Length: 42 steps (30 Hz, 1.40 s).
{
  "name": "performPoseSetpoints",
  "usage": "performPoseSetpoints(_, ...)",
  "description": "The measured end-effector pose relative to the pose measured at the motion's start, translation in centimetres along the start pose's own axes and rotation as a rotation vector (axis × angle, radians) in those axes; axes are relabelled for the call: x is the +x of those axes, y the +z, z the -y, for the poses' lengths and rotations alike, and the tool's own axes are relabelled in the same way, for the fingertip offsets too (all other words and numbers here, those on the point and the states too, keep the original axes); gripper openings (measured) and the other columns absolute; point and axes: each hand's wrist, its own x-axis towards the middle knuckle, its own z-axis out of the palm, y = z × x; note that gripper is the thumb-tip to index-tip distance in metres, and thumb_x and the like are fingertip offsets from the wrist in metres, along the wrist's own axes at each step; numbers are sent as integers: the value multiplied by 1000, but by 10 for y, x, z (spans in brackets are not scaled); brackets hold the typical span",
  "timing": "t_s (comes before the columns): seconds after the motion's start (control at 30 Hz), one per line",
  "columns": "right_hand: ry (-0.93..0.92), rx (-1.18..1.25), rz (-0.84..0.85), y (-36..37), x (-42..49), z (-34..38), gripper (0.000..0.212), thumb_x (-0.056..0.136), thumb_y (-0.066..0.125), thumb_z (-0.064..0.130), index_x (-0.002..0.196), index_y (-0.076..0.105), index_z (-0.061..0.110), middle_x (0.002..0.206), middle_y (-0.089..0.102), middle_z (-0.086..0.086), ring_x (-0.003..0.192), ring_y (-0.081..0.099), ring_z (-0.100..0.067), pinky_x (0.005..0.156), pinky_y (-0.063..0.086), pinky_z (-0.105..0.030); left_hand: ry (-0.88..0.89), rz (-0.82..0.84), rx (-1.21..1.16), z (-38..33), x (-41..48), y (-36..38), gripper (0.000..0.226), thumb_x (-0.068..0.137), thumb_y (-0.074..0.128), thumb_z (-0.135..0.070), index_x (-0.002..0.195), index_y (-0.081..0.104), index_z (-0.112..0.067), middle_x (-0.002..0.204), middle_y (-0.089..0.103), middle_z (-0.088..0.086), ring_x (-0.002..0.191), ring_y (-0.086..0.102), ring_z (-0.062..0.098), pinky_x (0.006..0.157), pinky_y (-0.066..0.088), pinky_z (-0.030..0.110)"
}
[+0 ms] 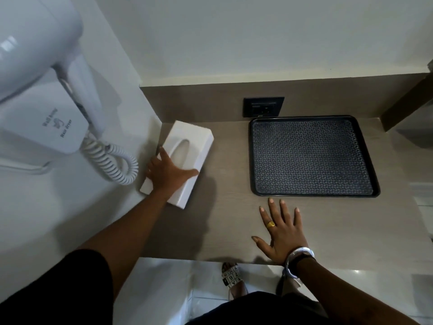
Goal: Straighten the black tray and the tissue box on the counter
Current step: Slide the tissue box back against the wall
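A white tissue box (pixel 187 146) lies askew on the grey-brown counter (pixel 234 231), its far end near the left wall. My left hand (pixel 167 172) grips its near half, thumb along the right side and fingers over the left edge. The black tray (pixel 312 156), with a patterned mat inside, sits at the back right, roughly square to the back wall. My right hand (pixel 284 233) rests flat on the counter just in front of the tray's near left corner, fingers spread, holding nothing; it wears a gold ring and wrist bangles.
A white wall-mounted hair dryer (pixel 44 90) with a coiled cord (pixel 112 160) hangs on the left wall, close to the tissue box. A black power socket (pixel 263 106) sits in the back wall behind the tray. A sandalled foot (pixel 233 280) shows below the counter edge.
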Motion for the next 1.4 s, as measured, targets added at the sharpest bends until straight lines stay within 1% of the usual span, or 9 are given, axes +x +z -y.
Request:
performPoseSetpoints(0.17,8,-4,-6,4,1,-1,85,81,40,73,150,31,25,161,22,-10,146,17,-38,112,15,-68,-258,-29,-137,-17,34,3,139,48,80,-73,154,11,-16,153,24,26,142,25,45,118,19,57)
performPoseSetpoints(0.27,6,-17,8,4,2,-2,83,83,38,72,151,27,26,162,19,-9,147,14,-38,112,15,-67,-302,-30,-125,-19,45,12,140,45,79,-74,154,13,-16,152,26,26,140,27,45,117,21,57)
performPoseSetpoints(0.43,13,-2,16,5,2,-4,83,83,36,73,152,25,27,163,15,-7,148,11,-36,114,10,-65,-298,-113,-93,-17,51,25,134,50,78,-74,154,16,-16,151,27,28,139,28,45,115,21,58)
performPoseSetpoints(0.53,15,-2,17,7,2,-4,84,84,33,75,153,20,28,163,8,-6,149,7,-35,115,6,-64,-164,-159,-60,-16,44,30,122,65,69,-74,155,16,-12,158,20,27,146,19,45,117,15,60)
performPoseSetpoints(0.6,17,1,17,7,2,-5,84,84,31,75,153,21,28,163,9,-6,149,7,-35,115,6,-64,16,-212,-34,-15,30,36,113,74,59,-74,156,14,-11,163,10,25,150,10,43,119,7,62)
performPoseSetpoints(0.7,13,-2,24,7,2,-5,84,84,30,75,152,24,27,163,11,-7,148,9,-36,114,8,-65,306,-254,112,-3,-1,48,108,76,42,-81,157,11,-15,165,7,21,153,5,38,120,-1,56)
performPoseSetpoints(0.83,4,6,16,5,1,-4,83,84,31,74,152,26,26,163,14,-7,148,12,-37,114,10,-65,493,-295,264,28,-17,59,108,77,38,-83,158,11,-17,165,10,17,153,9,36,122,7,56)
performPoseSetpoints(0.97,2,5,15,4,1,-4,82,85,29,74,152,24,27,163,13,-7,148,10,-36,115,7,-64,536,-302,313,31,-7,57,103,80,39,-81,157,14,-18,165,14,16,152,16,35,121,14,56)
performPoseSetpoints(1.4,11,13,16,5,0,-4,81,84,36,72,151,28,27,162,17,-8,148,12,-36,114,10,-65,553,-293,388,34,16,44,96,81,47,-76,154,31,-15,161,28,19,147,29,39,119,22,57)
